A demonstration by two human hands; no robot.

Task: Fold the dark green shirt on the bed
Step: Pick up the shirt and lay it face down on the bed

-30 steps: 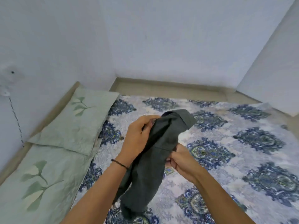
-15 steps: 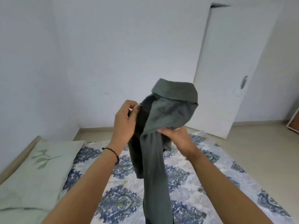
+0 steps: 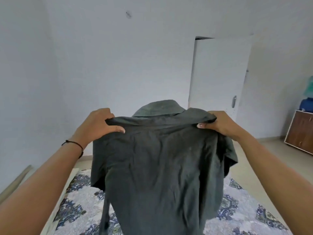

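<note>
Dark green shirt (image 3: pixel 159 167) now spread wide above the bed (image 3: pixel 245 216), shoulders pinched in left hand (image 3: pixel 100 122) and right hand (image 3: pixel 220 122).

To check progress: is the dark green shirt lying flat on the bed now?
No, both hands hold the dark green shirt up by its shoulders above the bed.

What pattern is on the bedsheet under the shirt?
Blue ornate medallions on a pale ground, on the bedsheet; head view shows it.
</note>
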